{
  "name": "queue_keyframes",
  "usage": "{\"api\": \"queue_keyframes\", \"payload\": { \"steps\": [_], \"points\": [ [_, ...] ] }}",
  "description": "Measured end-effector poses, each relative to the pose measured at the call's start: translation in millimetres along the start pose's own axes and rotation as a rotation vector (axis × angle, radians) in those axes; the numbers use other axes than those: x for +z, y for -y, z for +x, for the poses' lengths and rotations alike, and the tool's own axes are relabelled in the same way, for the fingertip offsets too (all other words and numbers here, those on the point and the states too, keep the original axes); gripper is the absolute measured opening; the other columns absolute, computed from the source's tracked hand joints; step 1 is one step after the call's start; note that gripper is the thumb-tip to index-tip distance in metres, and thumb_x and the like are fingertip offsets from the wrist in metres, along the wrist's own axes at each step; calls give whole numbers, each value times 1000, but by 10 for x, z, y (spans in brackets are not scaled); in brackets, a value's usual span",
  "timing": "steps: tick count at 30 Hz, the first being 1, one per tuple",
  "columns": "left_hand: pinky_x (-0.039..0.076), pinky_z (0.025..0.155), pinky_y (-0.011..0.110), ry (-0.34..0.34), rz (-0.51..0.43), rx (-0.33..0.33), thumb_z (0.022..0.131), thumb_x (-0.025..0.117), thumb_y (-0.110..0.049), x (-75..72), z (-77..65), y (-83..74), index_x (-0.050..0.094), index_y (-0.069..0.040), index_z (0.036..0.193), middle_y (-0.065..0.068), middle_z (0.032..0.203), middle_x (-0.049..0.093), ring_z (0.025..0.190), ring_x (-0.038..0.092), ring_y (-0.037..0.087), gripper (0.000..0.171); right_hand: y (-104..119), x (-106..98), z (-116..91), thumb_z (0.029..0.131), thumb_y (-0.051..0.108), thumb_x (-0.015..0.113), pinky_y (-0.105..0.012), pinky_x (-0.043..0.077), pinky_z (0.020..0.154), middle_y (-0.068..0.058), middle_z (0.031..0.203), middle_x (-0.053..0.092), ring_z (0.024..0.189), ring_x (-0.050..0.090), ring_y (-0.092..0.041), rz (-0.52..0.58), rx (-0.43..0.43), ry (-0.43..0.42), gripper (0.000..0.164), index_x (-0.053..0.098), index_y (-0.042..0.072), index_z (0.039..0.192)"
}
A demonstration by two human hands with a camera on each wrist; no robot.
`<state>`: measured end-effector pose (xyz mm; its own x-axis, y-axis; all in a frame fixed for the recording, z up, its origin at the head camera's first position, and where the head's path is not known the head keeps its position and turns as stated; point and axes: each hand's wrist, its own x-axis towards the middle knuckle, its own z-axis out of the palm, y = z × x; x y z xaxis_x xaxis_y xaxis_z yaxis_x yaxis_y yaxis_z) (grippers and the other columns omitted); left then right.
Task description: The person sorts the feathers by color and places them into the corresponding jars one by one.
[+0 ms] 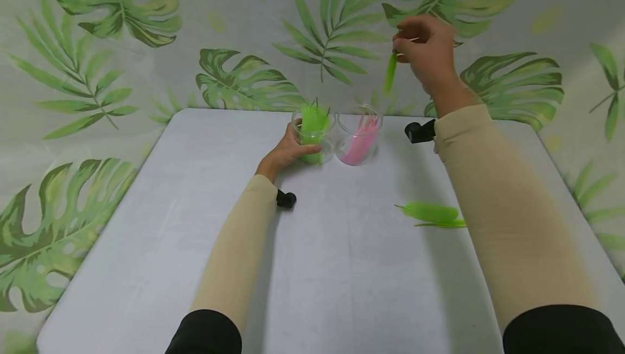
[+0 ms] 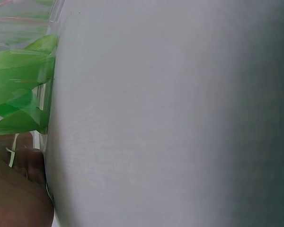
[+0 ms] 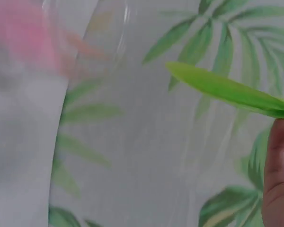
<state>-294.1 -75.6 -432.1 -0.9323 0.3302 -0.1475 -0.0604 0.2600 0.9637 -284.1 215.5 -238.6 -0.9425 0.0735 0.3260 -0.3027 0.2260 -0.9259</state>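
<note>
My left hand (image 1: 288, 150) grips a clear jar that holds several green feathers (image 1: 314, 121), its thumb lying across the front. In the left wrist view those green feathers (image 2: 19, 80) show through the clear wall above the fingers (image 2: 26, 161). Raised over the far right of the table, my right hand (image 1: 427, 50) pinches one green feather (image 1: 390, 73) by its end, the vane hanging down. The right wrist view shows this feather (image 3: 227, 90) pointing away from the fingertips. A second clear jar (image 1: 342, 145) with pink feathers (image 1: 362, 140) stands beside the first.
Loose green feathers (image 1: 429, 212) lie on the white table (image 1: 342, 267) near the right forearm, which partly covers one of them. A leaf-patterned cloth (image 1: 244, 12) hangs behind the table's far edge. Black wrist cameras (image 1: 286, 199) sit at both cuffs.
</note>
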Motion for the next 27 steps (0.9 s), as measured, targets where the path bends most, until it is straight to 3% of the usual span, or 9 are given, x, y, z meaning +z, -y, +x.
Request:
{"api": "queue_keyframes", "payload": {
  "steps": [4, 9, 17, 22, 27],
  "points": [
    [21, 125, 43, -5, 5, -10, 84, 77, -25, -14, -14, -9, 7, -19, 157, 10, 162, 20, 152, 22, 24, 101, 35, 341, -34, 93, 1, 65, -23, 56, 77, 5, 91, 64, 84, 65, -11, 160, 28, 31, 17, 69, 13, 104],
    [23, 124, 43, -6, 12, -7, 83, 78, -25, -20, -5, 13, 8, -18, 157, 11, 162, 22, 150, 25, 25, 103, 36, 748, -149, 93, 1, 65, -30, 58, 81, 2, 90, 65, 83, 67, -15, 227, 76, 105, 14, 68, 11, 102],
    [25, 123, 44, -11, 15, 8, 82, 80, -26, -9, -5, 16, 10, -16, 155, 11, 159, 26, 146, 32, 26, 102, -199, 1083, -175, 92, 4, 67, -32, 60, 82, -1, 93, 65, 84, 67, -16, 332, 151, 108, 16, 68, 10, 107],
    [25, 123, 43, -5, 6, 11, 83, 79, -25, -6, -3, 1, 10, -18, 155, 9, 159, 27, 145, 33, 25, 101, -362, 1190, -219, 93, 6, 67, -33, 60, 83, 0, 93, 66, 85, 67, -15, 289, 184, 123, 23, 66, 3, 115],
    [24, 123, 42, -10, 13, 7, 82, 80, -26, -6, -6, 1, 11, -18, 155, 8, 158, 27, 145, 33, 24, 101, -492, 1230, -266, 94, 6, 66, -31, 60, 83, 2, 93, 66, 87, 67, -13, 194, 195, 149, 17, 68, 8, 111]
  ]
}}
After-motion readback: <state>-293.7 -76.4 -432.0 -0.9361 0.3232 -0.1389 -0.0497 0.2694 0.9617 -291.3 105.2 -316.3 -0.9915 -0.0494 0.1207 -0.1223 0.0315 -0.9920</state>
